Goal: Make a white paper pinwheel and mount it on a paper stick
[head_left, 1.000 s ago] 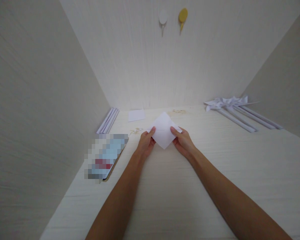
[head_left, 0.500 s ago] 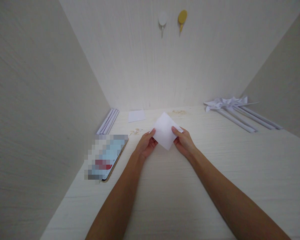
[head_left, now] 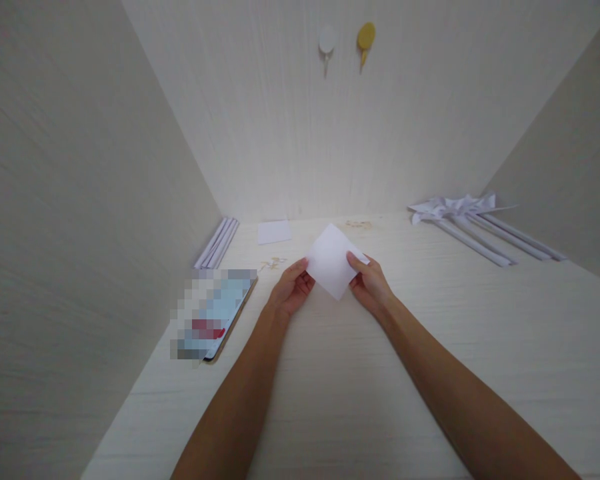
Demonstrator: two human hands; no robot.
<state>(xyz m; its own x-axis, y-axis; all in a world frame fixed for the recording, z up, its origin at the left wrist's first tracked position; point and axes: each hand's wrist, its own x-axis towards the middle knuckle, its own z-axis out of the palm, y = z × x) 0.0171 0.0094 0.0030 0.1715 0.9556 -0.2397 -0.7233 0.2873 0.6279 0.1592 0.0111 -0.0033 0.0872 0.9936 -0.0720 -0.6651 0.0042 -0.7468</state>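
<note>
At the far left of the surface (head_left: 330, 400), a bundle of white strips (head_left: 217, 243) lies along the left wall. Nearer the viewer, a flat device (head_left: 213, 315) rests face-up beside that wall; its face is blurred and cannot be read. A small white sheet (head_left: 275, 231) lies flat near the back wall, just right of the strips. The left hand (head_left: 291, 291) pinches the left corner of a white paper square (head_left: 333, 261), thumb on the near face, fingers behind it. The paper is held at the centre of the surface, turned corner-up like a diamond; whether its lower corner touches the surface cannot be determined from this view. The right hand (head_left: 371, 283) pinches the right corner of the paper in the same manner, thumb on the near face. On the back wall above the paper, a white hook (head_left: 326, 41) and a yellow hook (head_left: 365, 37) are fixed side by side. At the far right, a group of paper pinwheels (head_left: 475, 220) lies on the surface, well apart from both hands.
</note>
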